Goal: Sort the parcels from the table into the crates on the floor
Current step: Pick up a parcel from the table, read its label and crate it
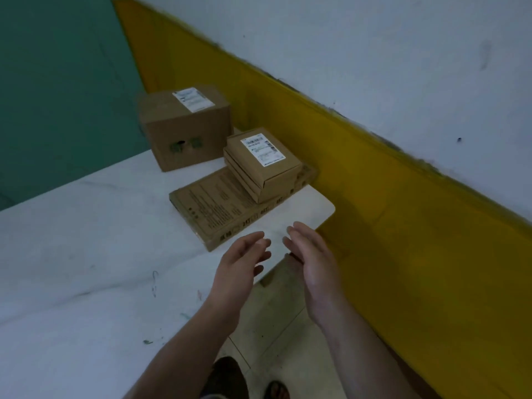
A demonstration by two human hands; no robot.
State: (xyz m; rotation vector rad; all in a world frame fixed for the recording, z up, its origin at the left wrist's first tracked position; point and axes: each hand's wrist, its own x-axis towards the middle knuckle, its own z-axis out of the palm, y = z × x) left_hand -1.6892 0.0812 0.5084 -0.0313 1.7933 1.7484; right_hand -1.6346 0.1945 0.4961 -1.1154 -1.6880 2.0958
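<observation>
While they hold nothing, the left hand (241,262) and right hand (312,254) are spread loosely, palms facing each other. Just past the fingertips, a flat box (213,211) lies on the tabletop (86,254). A small box (260,165) sits on it. A big box (184,131) stands farther off.

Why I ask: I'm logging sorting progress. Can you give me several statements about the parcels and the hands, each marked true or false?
1. The left hand and the right hand both hold nothing. True.
2. The small labelled box sits on top of the flat printed box. True.
3. The tall box stands on the floor. False: it stands on the table.
4. The tall box bears no label. False: a white label is on its top.
</observation>
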